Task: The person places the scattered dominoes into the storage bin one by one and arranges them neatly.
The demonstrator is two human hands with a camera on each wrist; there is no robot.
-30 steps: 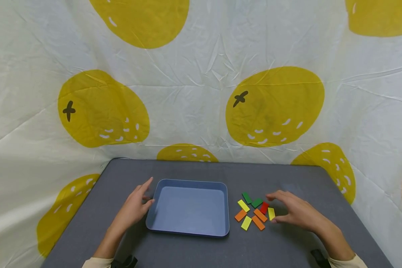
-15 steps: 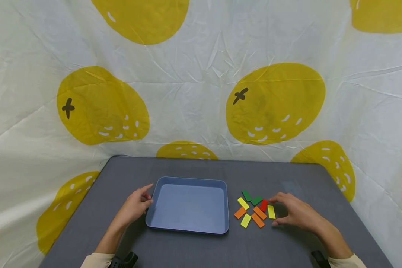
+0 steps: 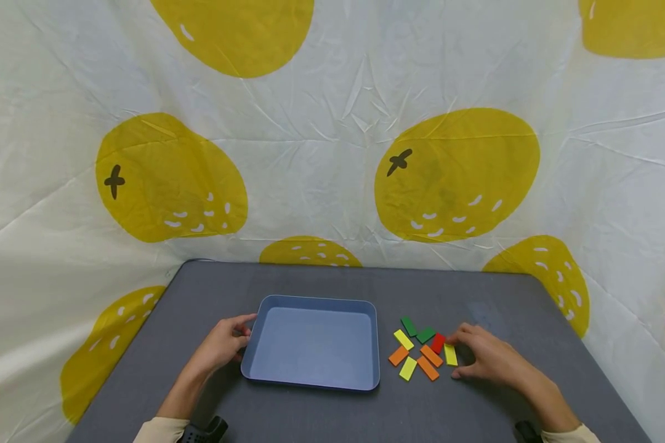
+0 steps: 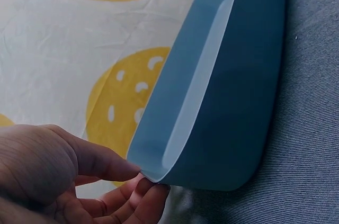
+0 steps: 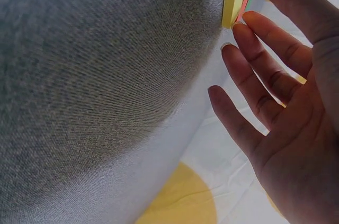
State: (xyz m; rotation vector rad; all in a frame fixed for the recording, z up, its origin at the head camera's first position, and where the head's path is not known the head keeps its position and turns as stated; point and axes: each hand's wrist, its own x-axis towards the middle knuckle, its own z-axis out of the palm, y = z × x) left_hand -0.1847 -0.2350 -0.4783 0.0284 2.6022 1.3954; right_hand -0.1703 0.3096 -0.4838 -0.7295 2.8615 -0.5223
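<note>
A shallow blue-grey tray (image 3: 310,384) lies on the table, with my left hand (image 3: 220,343) at its left side. In the left wrist view, the thumb and curled fingers of that hand (image 4: 111,173) pinch the rim at a corner of the tray (image 4: 233,102). Right of the tray lies a loose cluster of small flat rectangular blocks. My right hand (image 3: 490,357) is beside the rightmost yellow block (image 3: 451,355), forefinger and thumb spread near its two ends. In the right wrist view, the other fingers of this hand (image 5: 286,86) are loosely bent and hold nothing.
The cluster also has orange blocks (image 3: 427,368), a red block (image 3: 438,343), green blocks (image 3: 409,327) and more yellow blocks (image 3: 407,368). A dark grey cloth covers the table (image 3: 332,418). Behind it hangs a white curtain (image 3: 310,172) with large yellow fruit prints.
My left hand's fingers have drawn in from outstretched to curled at the tray's rim. The right hand has shifted slightly right and toward me, beside the yellow block. Tray and blocks have not moved.
</note>
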